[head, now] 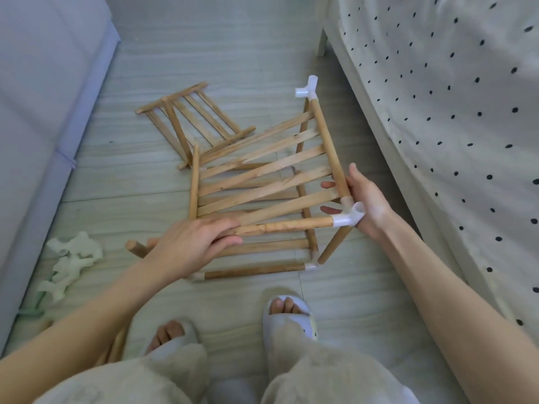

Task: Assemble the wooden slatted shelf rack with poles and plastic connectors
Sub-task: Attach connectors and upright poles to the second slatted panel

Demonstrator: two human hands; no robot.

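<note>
A wooden slatted shelf panel (262, 170) is held tilted above the floor, over a lower panel (262, 246) of the rack. My left hand (192, 243) grips a round wooden pole (285, 227) that runs into a white plastic corner connector (348, 217). My right hand (366, 205) cups that connector from behind, with its fingers round the panel's side pole (329, 147). Another white connector (306, 88) sits on the far end of that side pole. A short leg pole (335, 243) slants down from the near connector.
A loose slatted panel (189, 118) lies on the floor further off. Spare white connectors (70, 263) are heaped at the left beside a grey sofa (43, 112). A bed with a dotted sheet (452, 112) borders the right. My slippered feet (288, 313) stand near the rack.
</note>
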